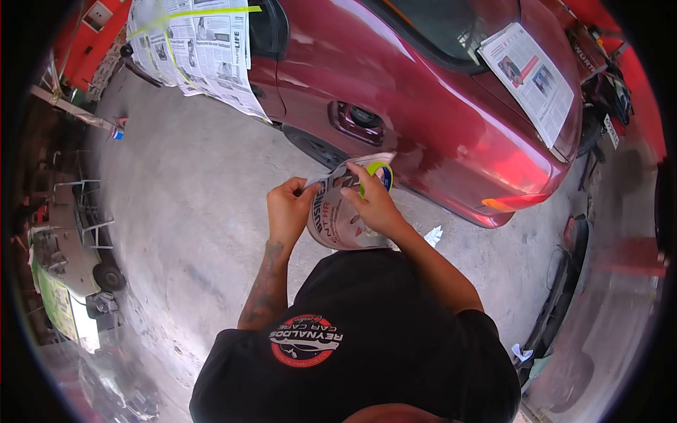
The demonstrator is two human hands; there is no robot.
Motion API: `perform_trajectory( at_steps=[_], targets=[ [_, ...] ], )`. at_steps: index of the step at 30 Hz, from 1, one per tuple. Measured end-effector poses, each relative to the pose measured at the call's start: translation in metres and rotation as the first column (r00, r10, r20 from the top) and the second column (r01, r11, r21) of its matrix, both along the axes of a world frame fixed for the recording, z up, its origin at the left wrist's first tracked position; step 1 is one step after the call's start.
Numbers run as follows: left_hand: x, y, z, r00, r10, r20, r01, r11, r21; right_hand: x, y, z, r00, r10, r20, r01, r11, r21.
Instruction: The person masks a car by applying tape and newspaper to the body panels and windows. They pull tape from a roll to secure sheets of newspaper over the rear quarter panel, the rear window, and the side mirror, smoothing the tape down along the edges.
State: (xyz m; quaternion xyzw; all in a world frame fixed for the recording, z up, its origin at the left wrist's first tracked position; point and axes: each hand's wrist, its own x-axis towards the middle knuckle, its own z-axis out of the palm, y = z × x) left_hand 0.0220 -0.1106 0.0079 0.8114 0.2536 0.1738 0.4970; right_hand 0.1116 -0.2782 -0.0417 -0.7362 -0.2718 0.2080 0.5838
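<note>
In front of my chest, my left hand [289, 210] pinches the upper left edge of a newspaper sheet [331, 224] printed with large "BUSINE" lettering. On the sheet's other side, my right hand [371, 202] holds a roll of yellow-green tape [378, 176] against the paper's top edge, its fingers partly over the roll. Beyond them is a dark red car [430, 123] with its fuel flap recess [356, 121] open. Newspaper sheets [204, 56] fixed with yellow-green tape cover part of its side at the upper left. Folded newspapers [532, 81] lie on its rear.
Crumpled white paper [433, 236] lies on the concrete floor [176, 211] right of my right arm. A black bumper-like part [564, 296] stands at the right. Metal frames [92, 204] and a small wheel [108, 277] are at the left.
</note>
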Motion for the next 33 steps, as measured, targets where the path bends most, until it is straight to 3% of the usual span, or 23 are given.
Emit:
perform_trajectory(
  at_steps=[4,7,8,9,10,13,15,17,19,21,22,24,30,33],
  targets=[
    [-0.014,0.004,0.003,0.988,0.05,-0.149,-0.014,0.973,0.23,-0.005,0.008,0.002,0.997,0.06,-0.041,-0.061,0.998,-0.033],
    [-0.019,0.01,-0.014,0.99,0.091,-0.111,-0.065,0.974,0.219,-0.017,0.015,-0.013,0.998,0.059,0.036,-0.06,0.998,0.023],
    [-0.019,0.012,-0.021,0.995,0.083,-0.062,-0.081,0.996,0.039,-0.018,0.018,-0.018,0.997,0.056,0.062,-0.059,0.997,0.043],
    [-0.017,0.011,-0.025,0.997,0.083,-0.012,-0.083,0.986,-0.143,-0.017,0.02,-0.022,0.949,0.175,-0.264,-0.175,0.984,0.023],
    [-0.016,0.011,-0.026,0.995,0.09,0.037,-0.073,0.945,-0.32,-0.018,0.022,-0.025,0.937,0.191,-0.292,-0.174,0.981,0.085],
    [-0.009,-0.011,-0.014,0.979,0.106,0.175,0.056,0.687,-0.725,-0.024,0.025,-0.008,0.887,0.263,-0.38,-0.156,0.944,0.291],
    [-0.009,-0.012,-0.019,0.974,-0.021,0.224,0.179,0.672,-0.719,-0.029,0.021,0.023,0.832,0.341,-0.438,-0.124,0.884,0.451],
    [-0.011,0.003,-0.044,0.941,-0.192,0.277,0.336,0.59,-0.734,-0.028,0.023,0.023,0.858,0.288,-0.425,-0.087,0.897,0.433],
    [-0.006,-0.005,-0.02,0.938,-0.185,0.293,0.346,0.551,-0.76,-0.025,0.027,0.014,0.933,0.145,-0.329,0.009,0.906,0.424],
    [-0.005,-0.008,-0.002,0.945,-0.173,0.277,0.327,0.524,-0.786,-0.018,0.017,0.015,0.848,0.201,-0.49,0.034,0.903,0.428],
    [-0.008,-0.003,-0.005,0.946,-0.201,0.256,0.325,0.563,-0.76,-0.017,0.013,0.018,0.794,0.226,-0.565,0.048,0.902,0.429],
    [-0.013,0.006,-0.012,0.945,-0.254,0.208,0.325,0.635,-0.701,-0.018,0.011,0.009,0.816,0.146,-0.559,0.117,0.905,0.408],
    [-0.015,0.004,-0.015,0.955,-0.136,0.265,0.281,0.704,-0.652,-0.008,0.002,-0.002,0.771,0.076,-0.632,0.262,0.867,0.424],
    [-0.007,-0.005,-0.023,0.949,-0.068,0.307,0.262,0.712,-0.652,-0.014,-0.003,0.005,0.827,0.086,-0.556,0.12,0.939,0.323]
  ],
)
